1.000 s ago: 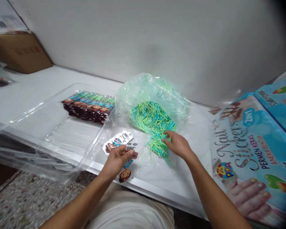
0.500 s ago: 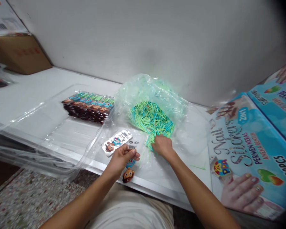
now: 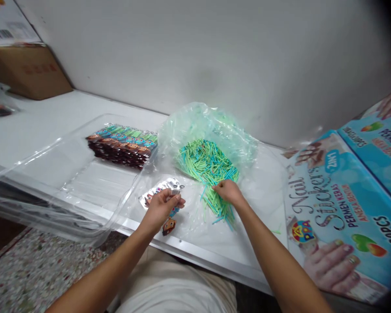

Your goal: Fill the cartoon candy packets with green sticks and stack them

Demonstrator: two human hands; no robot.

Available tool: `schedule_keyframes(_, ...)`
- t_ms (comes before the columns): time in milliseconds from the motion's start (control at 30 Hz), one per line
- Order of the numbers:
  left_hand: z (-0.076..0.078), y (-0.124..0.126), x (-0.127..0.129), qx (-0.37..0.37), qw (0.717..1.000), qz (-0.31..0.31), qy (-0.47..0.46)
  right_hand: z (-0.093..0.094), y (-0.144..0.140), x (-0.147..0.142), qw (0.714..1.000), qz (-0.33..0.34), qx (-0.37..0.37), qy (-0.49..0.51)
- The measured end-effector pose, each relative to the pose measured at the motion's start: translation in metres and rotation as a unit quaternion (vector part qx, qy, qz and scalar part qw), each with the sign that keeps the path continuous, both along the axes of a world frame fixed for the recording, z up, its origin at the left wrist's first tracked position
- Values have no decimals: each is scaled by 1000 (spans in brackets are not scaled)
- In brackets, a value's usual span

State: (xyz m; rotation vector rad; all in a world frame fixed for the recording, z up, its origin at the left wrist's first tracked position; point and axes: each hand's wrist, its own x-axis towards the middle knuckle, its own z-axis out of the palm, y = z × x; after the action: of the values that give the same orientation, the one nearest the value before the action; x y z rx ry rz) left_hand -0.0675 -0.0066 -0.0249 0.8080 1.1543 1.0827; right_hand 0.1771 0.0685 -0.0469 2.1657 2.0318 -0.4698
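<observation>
My left hand [image 3: 164, 210] pinches the top of a small printed packet [image 3: 169, 225] with a brown cartoon face, which hangs below the fingers. Behind that hand a white stack of similar printed packets [image 3: 148, 196] lies on the plastic, partly hidden. My right hand [image 3: 228, 192] is closed, fingertips together at the near side of a heap of thin green and blue sticks [image 3: 208, 161]. How many sticks are between those fingers is hidden. The heap spills from a clear plastic bag [image 3: 195, 115], and some loose sticks [image 3: 220, 206] fan out below the right hand.
At left, a clear plastic tray [image 3: 52, 148] holds rows of filled packets [image 3: 120, 145] and overhangs the table edge. A blue printed box [image 3: 339, 208] stands at right. A cardboard box [image 3: 35, 71] sits far left, against the grey wall [image 3: 195, 52].
A cluster of sticks has been drawn from the heap toward the table's front edge. My left hand with the packet has shifted slightly left and up; my right hand has moved slightly right.
</observation>
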Motion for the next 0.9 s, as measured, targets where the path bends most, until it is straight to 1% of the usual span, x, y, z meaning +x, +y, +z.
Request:
schedule_keyframes(100, -2, 0, 0, 8, 1000, -7, 15, -5, -3, -13, 1000, -15, -8, -18)
schedule_keyframes(267, -14, 10, -7, 51, 995, 11, 80, -11, -8, -21, 999, 6, -43, -29)
schedule_keyframes(367, -22, 22, -11, 76, 987, 1, 142, -12, -8, -20, 997, 24, -61, -28)
schedule_keyframes(467, -27, 35, -16, 97, 965, -9, 245, -8, -10, -16, 997, 48, -62, -26)
schedule_keyframes(533, -29, 41, -17, 113, 934, -18, 339, -2, -13, -12, 996, 61, -53, -23)
schedule_keyframes(567, -29, 43, -17, 127, 910, -24, 393, 1, -15, -10, 996, 67, -46, -22)
schedule_keyframes(600, -28, 44, -16, 149, 880, -28, 449, 5, -17, -9, 997, 71, -37, -22)
schedule_keyframes(667, -25, 45, -14, 205, 811, -23, 547, 13, -20, -8, 996, 80, -15, -19)
schedule_keyframes(700, -23, 44, -12, 235, 781, -12, 579, 17, -21, -8, 996, 86, -2, -18)
schedule_keyframes(733, -21, 44, -10, 262, 761, 3, 594, 20, -23, -9, 996, 92, 12, -18)
schedule_keyframes(767, -17, 44, -8, 286, 754, 17, 591, 23, -24, -9, 995, 98, 26, -18)
schedule_keyframes(800, -14, 44, -5, 304, 759, 32, 576, 25, -26, -9, 994, 102, 41, -19)
schedule_keyframes(833, -10, 46, -3, 314, 772, 44, 550, 27, -28, -9, 993, 108, 54, -19)
schedule_keyframes(900, -3, 52, 4, 315, 817, 54, 481, 31, -33, -10, 990, 121, 73, -19)
